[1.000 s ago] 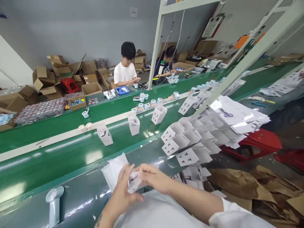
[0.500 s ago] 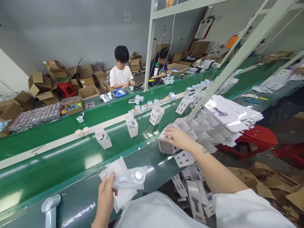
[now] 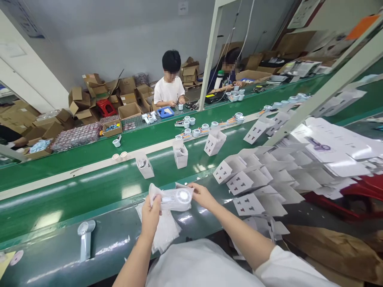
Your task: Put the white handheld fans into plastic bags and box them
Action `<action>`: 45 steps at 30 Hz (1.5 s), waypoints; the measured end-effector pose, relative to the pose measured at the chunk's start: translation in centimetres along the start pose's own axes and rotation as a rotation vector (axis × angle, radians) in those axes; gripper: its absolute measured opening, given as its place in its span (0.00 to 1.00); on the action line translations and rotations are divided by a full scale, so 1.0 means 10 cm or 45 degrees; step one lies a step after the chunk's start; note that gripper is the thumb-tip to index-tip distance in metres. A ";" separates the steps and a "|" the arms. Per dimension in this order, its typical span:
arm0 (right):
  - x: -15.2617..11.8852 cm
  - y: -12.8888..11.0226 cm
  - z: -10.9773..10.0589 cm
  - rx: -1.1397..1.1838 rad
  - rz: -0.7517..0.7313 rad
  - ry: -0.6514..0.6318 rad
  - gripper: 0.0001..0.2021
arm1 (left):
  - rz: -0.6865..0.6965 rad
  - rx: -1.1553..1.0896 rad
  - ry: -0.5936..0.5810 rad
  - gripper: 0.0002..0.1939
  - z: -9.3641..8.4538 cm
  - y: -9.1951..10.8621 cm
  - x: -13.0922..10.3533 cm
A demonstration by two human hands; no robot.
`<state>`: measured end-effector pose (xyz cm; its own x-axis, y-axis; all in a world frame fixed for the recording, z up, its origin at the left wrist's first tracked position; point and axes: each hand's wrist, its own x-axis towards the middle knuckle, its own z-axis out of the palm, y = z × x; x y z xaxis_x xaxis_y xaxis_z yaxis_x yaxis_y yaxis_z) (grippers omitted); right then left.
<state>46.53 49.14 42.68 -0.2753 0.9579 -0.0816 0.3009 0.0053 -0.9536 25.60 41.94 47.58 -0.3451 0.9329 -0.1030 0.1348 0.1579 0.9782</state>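
My left hand (image 3: 152, 211) is closed round the handle end of a small handheld fan (image 3: 176, 198) inside a clear plastic bag, its round head pointing right. At that head end, my right hand (image 3: 201, 195) has its fingers closed on a white box (image 3: 181, 185). Only a greyish flap of this box shows; the bag hides most of it. Beneath my left hand lies a stack of white packing bags (image 3: 167, 233) on the bench edge. An unbagged light-coloured fan (image 3: 86, 239) rests on the bench to the left.
Open printed boxes (image 3: 248, 179) are nested in rows at right, beside a metal post (image 3: 323, 85). Several boxes, such as one holding a part (image 3: 180, 155), stand on the green conveyor (image 3: 98, 195). Two people sit across it. A red stool (image 3: 356, 195) is at right.
My right hand has come left from the nested boxes, bringing a box to the bagged fan. My left hand has lifted the bagged fan away from the bench. The view has turned left.
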 end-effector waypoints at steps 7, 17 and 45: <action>0.03 0.06 -0.09 0.121 0.047 -0.123 0.06 | 0.773 0.909 0.179 0.07 0.18 0.12 -0.06; 0.08 0.10 -0.20 0.184 0.022 -0.224 0.09 | 1.053 1.597 -0.610 0.13 0.78 0.37 -0.09; -0.08 0.14 1.27 -0.644 0.099 -0.894 0.51 | 0.029 0.874 0.278 0.07 -1.69 -0.28 1.38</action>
<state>35.61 44.72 37.72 -0.6868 0.5627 -0.4601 0.6661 0.2337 -0.7083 4.80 48.93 46.44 -0.5036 0.8636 0.0243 0.6725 0.3742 0.6385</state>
